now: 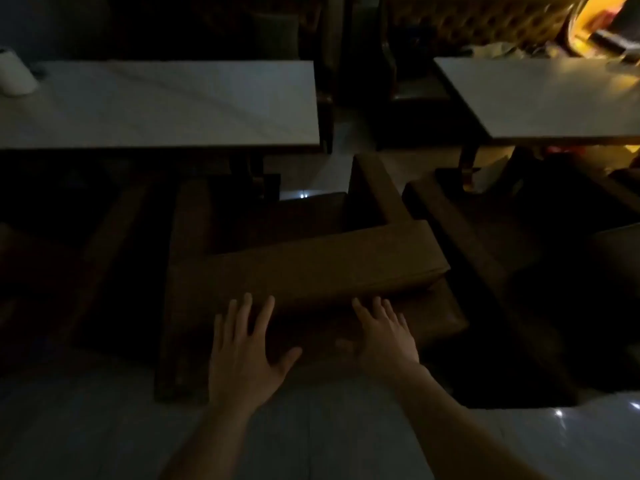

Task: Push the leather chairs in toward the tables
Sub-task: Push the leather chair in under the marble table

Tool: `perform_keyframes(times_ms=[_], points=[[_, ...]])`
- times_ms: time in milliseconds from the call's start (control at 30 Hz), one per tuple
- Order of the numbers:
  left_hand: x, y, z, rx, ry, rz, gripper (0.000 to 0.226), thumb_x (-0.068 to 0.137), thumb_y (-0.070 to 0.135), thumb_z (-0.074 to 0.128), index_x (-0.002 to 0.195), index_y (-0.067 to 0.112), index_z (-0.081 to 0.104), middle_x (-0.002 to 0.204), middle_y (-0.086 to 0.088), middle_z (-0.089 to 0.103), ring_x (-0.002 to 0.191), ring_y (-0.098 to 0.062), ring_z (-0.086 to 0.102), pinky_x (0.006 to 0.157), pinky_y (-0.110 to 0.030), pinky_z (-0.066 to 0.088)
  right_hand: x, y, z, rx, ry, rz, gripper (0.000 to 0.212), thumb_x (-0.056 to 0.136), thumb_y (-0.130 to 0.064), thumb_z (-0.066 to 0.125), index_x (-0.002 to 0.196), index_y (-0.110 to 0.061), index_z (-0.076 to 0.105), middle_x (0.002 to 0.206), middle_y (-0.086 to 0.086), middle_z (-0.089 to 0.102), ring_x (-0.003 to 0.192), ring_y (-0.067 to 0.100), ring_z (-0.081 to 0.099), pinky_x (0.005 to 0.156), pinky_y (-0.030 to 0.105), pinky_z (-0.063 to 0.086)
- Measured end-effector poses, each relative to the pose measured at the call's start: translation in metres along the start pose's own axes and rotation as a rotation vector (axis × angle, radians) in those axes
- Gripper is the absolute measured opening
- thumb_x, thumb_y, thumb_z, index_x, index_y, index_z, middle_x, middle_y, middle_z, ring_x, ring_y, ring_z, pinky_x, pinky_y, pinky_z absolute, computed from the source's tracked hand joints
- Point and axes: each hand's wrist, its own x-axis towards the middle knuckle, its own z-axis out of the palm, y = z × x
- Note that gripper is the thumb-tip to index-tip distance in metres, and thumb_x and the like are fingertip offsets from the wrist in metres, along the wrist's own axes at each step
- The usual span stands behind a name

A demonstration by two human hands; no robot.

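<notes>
Flat hands (242, 355) against leather chair (311, 271) back

The person's left hand (242, 355) and right hand (384, 337) are bare, with no gloves on. No rings or watch show in the dim light. Both arms are bare too, with no sleeves to be seen.

The room was dim. A pale tiled floor (104, 427) caught 2 or 3 small glints of light. A tufted bench back (467, 19) ran along the far side in shadow. Warm yellow light (588, 15) spilled in at the upper right corner. A white cylinder (15, 74) stood at the left edge.
</notes>
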Motion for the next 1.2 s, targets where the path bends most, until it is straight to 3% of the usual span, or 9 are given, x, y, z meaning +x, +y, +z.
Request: perform_keyframes(times_ms=[233,533,767,933,1067,1200], points=[[-0.018,-0.006,0.071,-0.024,-0.006,-0.067,0.094,0.077,0.087,0.031,0.155,0.036,0.016,0.162,-0.005,0.017,0.149,-0.027,0.008,0.120,-0.049,0.009,0.021,0.028,0.051,-0.050,-0.081,-0.026,0.090,0.090,-0.061,0.051,0.154,-0.035,-0.006,0.164,0.011,-0.011,0.149,0.031,-0.013,0.122,0.051,0.007],[-0.002,-0.034,0.096,0.038,-0.081,-0.121,0.094,0.079,0.071,0.056,0.155,0.033,0.016,0.162,-0.005,0.020,0.150,-0.029,0.007,0.121,-0.050,0.008,0.057,0.038,0.070,-0.100,-0.037,-0.067,0.103,0.084,-0.068,0.054,0.151,-0.039,-0.019,0.160,0.018,-0.022,0.145,0.039,-0.024,0.121,0.057,0.004],[0.005,-0.052,0.111,0.018,-0.009,-0.075,0.086,0.077,0.059,0.070,0.150,0.031,0.034,0.153,-0.005,0.036,0.143,-0.032,0.026,0.115,-0.055,0.026,0.057,0.037,0.087,-0.147,0.050,-0.037,0.098,0.081,-0.079,0.042,0.154,-0.037,-0.006,0.161,0.022,-0.012,0.147,0.041,-0.017,0.120,0.059,0.005],[0.007,-0.063,0.115,-0.009,0.030,-0.023,0.080,0.075,0.059,0.070,0.146,0.034,0.041,0.144,0.000,0.047,0.136,-0.031,0.039,0.108,-0.052,0.040,0.057,0.041,0.098,-0.207,0.107,-0.031,0.096,0.077,-0.089,0.015,0.155,-0.036,0.000,0.161,0.024,0.005,0.148,0.042,-0.002,0.119,0.060,0.014],[0.011,-0.077,0.116,-0.031,0.042,-0.016,0.080,0.073,0.060,0.071,0.144,0.038,0.042,0.141,0.004,0.050,0.134,-0.028,0.041,0.105,-0.049,0.042,0.057,0.030,0.097,-0.231,0.086,-0.009,0.095,0.076,-0.087,0.017,0.153,-0.040,-0.012,0.162,0.021,-0.003,0.149,0.039,-0.010,0.121,0.057,0.009],[0.014,-0.091,0.116,-0.043,0.049,0.038,0.077,0.072,0.060,0.072,0.141,0.040,0.046,0.137,0.005,0.054,0.127,-0.027,0.046,0.099,-0.048,0.045,0.052,0.018,0.099,-0.230,0.075,0.025,0.092,0.078,-0.083,0.019,0.153,-0.038,-0.010,0.162,0.022,-0.003,0.149,0.038,-0.011,0.121,0.055,0.008]])
